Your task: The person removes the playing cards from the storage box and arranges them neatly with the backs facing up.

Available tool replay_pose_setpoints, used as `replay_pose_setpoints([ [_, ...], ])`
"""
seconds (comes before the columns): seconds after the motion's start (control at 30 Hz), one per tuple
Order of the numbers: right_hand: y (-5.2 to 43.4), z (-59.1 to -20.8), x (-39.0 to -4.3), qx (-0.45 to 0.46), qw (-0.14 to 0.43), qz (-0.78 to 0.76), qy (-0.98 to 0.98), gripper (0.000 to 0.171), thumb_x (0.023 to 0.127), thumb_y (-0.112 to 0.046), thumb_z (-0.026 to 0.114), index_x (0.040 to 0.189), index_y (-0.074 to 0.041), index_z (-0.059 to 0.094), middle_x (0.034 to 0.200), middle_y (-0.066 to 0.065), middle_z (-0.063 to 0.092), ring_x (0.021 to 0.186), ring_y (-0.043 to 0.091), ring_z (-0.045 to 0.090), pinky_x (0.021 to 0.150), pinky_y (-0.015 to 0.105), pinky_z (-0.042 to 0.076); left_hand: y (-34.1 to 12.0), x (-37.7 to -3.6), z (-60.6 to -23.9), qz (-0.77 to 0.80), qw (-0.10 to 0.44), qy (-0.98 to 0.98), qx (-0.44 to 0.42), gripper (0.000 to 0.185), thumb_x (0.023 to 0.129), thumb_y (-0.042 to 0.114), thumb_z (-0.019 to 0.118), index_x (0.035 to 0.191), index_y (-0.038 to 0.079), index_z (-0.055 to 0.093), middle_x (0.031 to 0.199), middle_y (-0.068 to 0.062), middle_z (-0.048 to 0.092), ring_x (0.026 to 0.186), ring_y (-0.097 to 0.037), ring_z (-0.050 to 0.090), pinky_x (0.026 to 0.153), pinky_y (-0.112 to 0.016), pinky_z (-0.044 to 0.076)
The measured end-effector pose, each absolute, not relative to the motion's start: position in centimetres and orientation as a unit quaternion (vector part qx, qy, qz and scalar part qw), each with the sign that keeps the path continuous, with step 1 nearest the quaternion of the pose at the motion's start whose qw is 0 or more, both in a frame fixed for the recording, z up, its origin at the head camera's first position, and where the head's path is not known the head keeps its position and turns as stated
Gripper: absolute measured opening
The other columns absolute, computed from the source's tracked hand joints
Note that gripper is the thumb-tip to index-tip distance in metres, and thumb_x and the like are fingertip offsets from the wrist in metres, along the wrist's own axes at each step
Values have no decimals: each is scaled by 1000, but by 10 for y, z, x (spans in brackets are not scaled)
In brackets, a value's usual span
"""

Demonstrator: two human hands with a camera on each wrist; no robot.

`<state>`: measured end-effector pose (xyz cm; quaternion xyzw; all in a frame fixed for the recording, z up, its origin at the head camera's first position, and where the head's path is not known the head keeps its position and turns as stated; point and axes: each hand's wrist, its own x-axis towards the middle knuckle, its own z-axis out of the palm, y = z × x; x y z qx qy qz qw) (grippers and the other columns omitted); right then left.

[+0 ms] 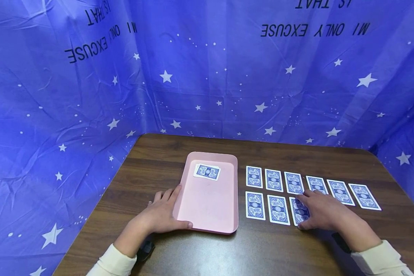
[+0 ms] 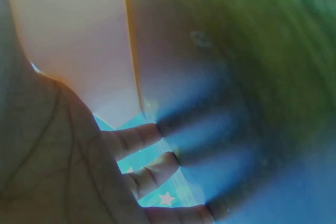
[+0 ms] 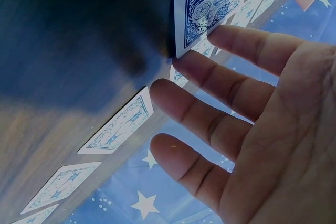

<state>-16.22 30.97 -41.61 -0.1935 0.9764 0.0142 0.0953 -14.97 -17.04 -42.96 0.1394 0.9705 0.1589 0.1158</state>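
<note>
My left hand (image 1: 160, 214) rests against a shallow pink tray (image 1: 207, 209), fingers by its left side and thumb at its front edge. A small stack of playing cards (image 1: 207, 172) lies in the tray's far end, blue patterned back up. On the table my right hand (image 1: 322, 211) spans a face-down playing card (image 1: 298, 211), the third from the left in the near row. Fingertips meet its far edge and the thumb is at its near edge; the palm hides part of it. In the right wrist view, fingertips touch the edge of this card (image 3: 212, 3).
Several face-down cards (image 1: 273, 180) form a far row right of the tray. Two more cards, a left one (image 1: 255, 206) and a middle one (image 1: 278, 209), lie in the near row. A blue star-patterned cloth (image 1: 207, 88) hangs behind the brown wooden table (image 1: 151, 165).
</note>
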Motion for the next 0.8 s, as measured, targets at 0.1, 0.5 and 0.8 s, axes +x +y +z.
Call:
replay_pose_setpoints([
  [0.1,310,-417,-161,-199,87,15,976,92,57,-67,82,122,-3,66,115,22,61,101,44,59,83,60,48,-170,-150,-429,159,116,970,141,130,64,82,68,159,10,17,151,-19,37,131,-45,35,95,-73,35],
  [0.5,309,-416,-161,-193,94,16,977,92,59,-66,82,123,-3,66,118,23,60,106,46,58,86,62,46,-170,-150,-429,162,124,970,136,131,63,83,68,160,11,17,152,-19,36,132,-44,34,96,-73,34],
  [0.8,309,-417,-161,-197,86,15,976,90,58,-66,82,121,-4,67,115,22,61,103,44,59,82,61,48,-170,-150,-431,155,119,971,138,130,63,84,66,160,11,17,151,-18,37,132,-44,34,95,-72,36],
])
